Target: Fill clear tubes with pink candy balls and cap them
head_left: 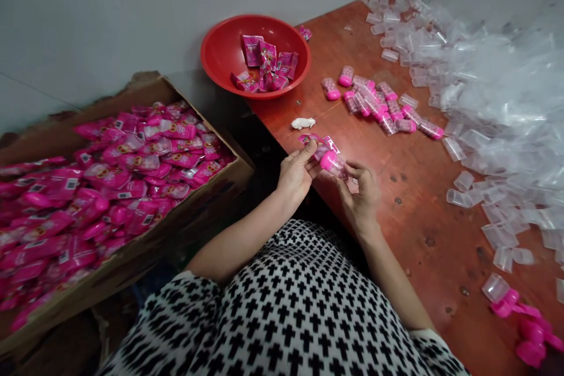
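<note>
At the table's near-left edge, my left hand (296, 173) pinches a printed pink packet (312, 140) between thumb and fingers. My right hand (363, 192) is closed around a small clear plastic container with a bright pink cap (330, 161), tilted so the cap points toward the left hand. Cap and packet meet or overlap between the two hands; whether the container is partly inside the packet I cannot tell. Just beyond the hands lies a small white lump (303, 123). Several filled pink-capped containers (374, 100) lie in a loose group farther back on the table.
A red bowl (215, 64) with pink packets stands at the table's back left corner. On the left, a cardboard box (224, 179) holds many filled pink packets (145, 153). Clear empty cups (493, 100) are heaped along the right of the red-brown table (423, 200). Pink caps (531, 335) lie front right.
</note>
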### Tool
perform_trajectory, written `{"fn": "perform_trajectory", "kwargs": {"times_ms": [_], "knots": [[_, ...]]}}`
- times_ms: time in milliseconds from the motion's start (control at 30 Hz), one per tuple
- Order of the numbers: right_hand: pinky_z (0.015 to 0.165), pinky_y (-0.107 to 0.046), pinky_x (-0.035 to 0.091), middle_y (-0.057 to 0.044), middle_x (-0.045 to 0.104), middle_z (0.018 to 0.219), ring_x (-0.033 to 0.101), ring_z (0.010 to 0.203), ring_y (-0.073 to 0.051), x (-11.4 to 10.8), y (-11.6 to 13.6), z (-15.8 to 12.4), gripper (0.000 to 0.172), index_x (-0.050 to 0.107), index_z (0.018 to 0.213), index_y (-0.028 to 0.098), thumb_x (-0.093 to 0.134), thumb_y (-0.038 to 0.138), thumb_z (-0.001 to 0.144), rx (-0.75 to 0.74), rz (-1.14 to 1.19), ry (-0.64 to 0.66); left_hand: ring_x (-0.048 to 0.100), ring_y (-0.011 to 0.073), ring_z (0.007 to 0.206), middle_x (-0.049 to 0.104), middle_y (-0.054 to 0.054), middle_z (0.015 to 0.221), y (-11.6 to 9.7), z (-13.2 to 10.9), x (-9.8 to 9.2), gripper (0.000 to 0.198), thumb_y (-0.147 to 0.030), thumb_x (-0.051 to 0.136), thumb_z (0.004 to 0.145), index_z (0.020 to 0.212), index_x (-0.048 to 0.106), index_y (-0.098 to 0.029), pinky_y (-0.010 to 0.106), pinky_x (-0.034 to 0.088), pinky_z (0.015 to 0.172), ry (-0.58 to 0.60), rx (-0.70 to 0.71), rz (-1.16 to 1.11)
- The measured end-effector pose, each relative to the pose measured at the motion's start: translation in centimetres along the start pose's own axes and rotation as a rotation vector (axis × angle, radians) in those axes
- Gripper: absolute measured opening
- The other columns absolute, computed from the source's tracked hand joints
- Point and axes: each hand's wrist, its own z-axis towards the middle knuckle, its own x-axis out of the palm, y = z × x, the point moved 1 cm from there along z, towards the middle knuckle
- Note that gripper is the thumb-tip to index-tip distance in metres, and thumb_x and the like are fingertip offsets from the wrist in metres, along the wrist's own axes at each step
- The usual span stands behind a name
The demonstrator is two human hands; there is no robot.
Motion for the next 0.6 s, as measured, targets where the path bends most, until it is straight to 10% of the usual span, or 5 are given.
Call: {"fn": "perform_trajectory", "kwargs": {"times_ms": [333, 600], "knots": [[0.083, -0.042, 0.049, -0.01, 0.055, 0.105, 0.054, 0.099, -0.024, 0.4, 0.2, -0.6, 0.029, 0.052, 0.11, 0.023, 0.059, 0.028, 0.082, 0.107, -0.057, -0.076, 0.066, 0.0128, 0.067, 0.068, 0.002, 0.072, 0.0, -0.2, -0.1, 0.019, -0.024, 0.077, 0.069, 0.074, 0.063, -0.013, 0.029, 0.054, 0.074, 0.007, 0.032, 0.002], [0.082, -0.041, 0.05, -0.012, 0.055, 0.107, 0.056, 0.093, -0.023, -0.5, -2.8, -1.1, 0.034, 0.066, 0.1, 0.017, 0.039, 0.01, 0.08, 0.268, -0.272, 0.239, 0.068, 0.0153, 0.073, 0.069, 0.004, 0.076, 0.2, 0.1, -0.9, 0.015, -0.022, 0.072, 0.073, 0.08, 0.063, -0.012, 0.033, 0.054, 0.081, -0.033, 0.011, 0.044]]}}
